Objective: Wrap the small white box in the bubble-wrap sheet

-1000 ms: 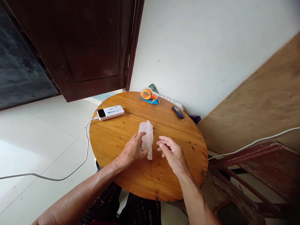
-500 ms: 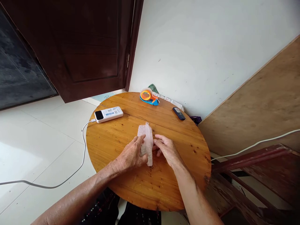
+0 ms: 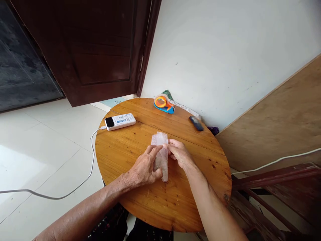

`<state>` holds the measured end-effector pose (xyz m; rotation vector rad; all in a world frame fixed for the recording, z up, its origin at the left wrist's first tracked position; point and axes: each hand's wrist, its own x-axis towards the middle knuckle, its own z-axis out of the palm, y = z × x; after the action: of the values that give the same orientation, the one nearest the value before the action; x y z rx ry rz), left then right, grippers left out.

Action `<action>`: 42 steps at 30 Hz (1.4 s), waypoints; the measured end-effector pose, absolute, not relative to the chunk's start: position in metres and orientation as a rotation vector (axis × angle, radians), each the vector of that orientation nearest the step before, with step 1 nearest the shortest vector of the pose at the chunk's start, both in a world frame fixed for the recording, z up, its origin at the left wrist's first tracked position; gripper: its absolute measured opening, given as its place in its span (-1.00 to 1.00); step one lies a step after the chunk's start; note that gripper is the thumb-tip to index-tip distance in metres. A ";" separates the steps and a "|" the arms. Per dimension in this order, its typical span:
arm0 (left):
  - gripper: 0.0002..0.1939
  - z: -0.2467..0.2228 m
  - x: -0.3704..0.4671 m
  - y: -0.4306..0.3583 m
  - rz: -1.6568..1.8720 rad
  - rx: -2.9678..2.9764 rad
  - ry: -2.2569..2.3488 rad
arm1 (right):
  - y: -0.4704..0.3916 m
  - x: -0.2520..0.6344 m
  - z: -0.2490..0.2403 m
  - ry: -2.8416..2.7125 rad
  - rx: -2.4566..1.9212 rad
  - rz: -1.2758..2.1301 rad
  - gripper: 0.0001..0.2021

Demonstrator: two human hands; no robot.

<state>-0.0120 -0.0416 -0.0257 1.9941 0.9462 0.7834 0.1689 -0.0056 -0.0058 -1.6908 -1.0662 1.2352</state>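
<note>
Whitish, translucent plastic wrap (image 3: 162, 161) lies centrally on the tabletop (image 3: 200, 157) | left hand (image 3: 143, 168): thumb and fingers spread across it | right hand (image 3: 181, 154): thumb and fingertips pinching its right edge | probably light, soft, slippery, easily creased; best gripped along an edge

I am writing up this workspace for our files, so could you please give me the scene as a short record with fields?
Surface: round wooden table
Middle: translucent whitish wrap, lying on the table
Left hand: over the wrap, thumb and forefinger spread
Right hand: fingertips at the wrap's right edge; whether pinching is unclear
Far side: orange-and-blue tape dispenser
Far right: dark handheld item, partly pixelated
Far left: white device, with a white cable plugged in
</note>
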 end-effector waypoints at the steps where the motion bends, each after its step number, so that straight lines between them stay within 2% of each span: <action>1: -0.22 -0.025 -0.012 -0.043 0.775 2.005 0.957 | -0.002 0.169 -0.004 -1.087 -1.705 1.250 -0.70; 8: -0.56 -0.025 -0.013 -0.045 0.781 2.245 0.891 | 0.008 0.168 -0.005 -1.163 -1.684 1.261 -0.71; 12: -0.57 -0.028 -0.013 -0.043 0.808 2.207 0.847 | 0.007 0.165 -0.013 -1.188 -1.500 1.197 -0.67; 17: -0.59 -0.034 -0.014 -0.042 0.846 2.118 0.890 | 0.001 0.163 -0.015 -1.229 -1.311 1.133 -0.73; 23: -0.64 -0.034 -0.009 -0.049 0.845 2.146 1.210 | -0.023 0.160 0.006 -1.464 -1.329 0.988 -0.83; 29: -0.58 -0.035 -0.007 -0.056 1.050 2.053 1.444 | -0.054 0.161 0.021 -1.681 -1.433 0.765 -0.84; 33: -0.26 -0.038 -0.009 -0.048 1.114 2.019 1.330 | -0.070 0.164 0.018 -1.783 -1.382 0.740 -0.90; 34: -0.25 -0.038 -0.010 -0.045 1.091 2.028 1.266 | -0.074 0.164 0.016 -1.806 -1.354 0.746 -0.90; 36: -0.41 -0.036 -0.011 -0.040 1.028 2.047 1.131 | -0.081 0.164 0.013 -1.850 -1.303 0.743 -0.88; 39: -0.83 -0.030 -0.016 -0.037 0.972 2.058 0.977 | -0.091 0.165 0.005 -1.907 -1.243 0.675 -0.89; 40: -0.92 -0.028 -0.020 -0.037 0.958 2.061 0.935 | -0.094 0.166 0.002 -1.926 -1.224 0.650 -0.88; 42: -0.94 -0.025 -0.031 -0.039 0.903 2.083 0.831 | -0.100 0.167 -0.005 -1.963 -1.191 0.604 -0.88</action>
<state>-0.0310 -0.0389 -0.0248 2.0831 0.8315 0.9029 0.1670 -0.1000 -0.0053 -1.1913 -1.9632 0.6040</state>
